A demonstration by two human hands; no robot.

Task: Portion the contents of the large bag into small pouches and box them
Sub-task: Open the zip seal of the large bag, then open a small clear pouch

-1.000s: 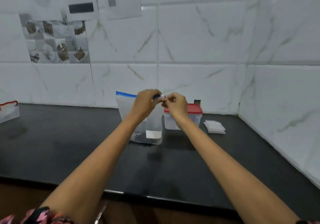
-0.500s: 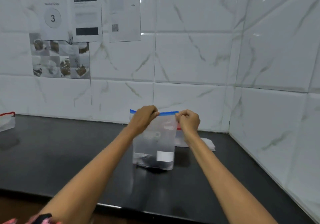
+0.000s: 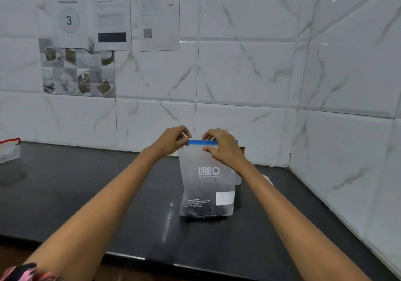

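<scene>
Both hands now sit closer together on the bag's top than half a second ago, the right having slid inward along the blue strip, and the bag has turned so its printed front faces the camera. Nearest, a pink patterned sleeve point(image 3: 19, 272) shows at the lower left corner, and two bare forearms reach out over the black counter point(image 3: 86, 194). At the middle of the counter the large frosted zip bag point(image 3: 207, 185) stands upright, dark contents settled at its bottom, "URGO" printed on its front above a white label. The left hand point(image 3: 171, 140) pinches the left end of the blue zip strip point(image 3: 201, 143) between thumb and curled fingers. The right hand point(image 3: 223, 148) holds the strip further along, fingers bent over the top edge and thumb against the front. Behind the bag, a clear container and something white are mostly hidden. Far left, a clear pouch with a red rim point(image 3: 8, 150) rests by the wall. Printed sheets point(image 3: 112, 20) hang on the marble tiles.
</scene>
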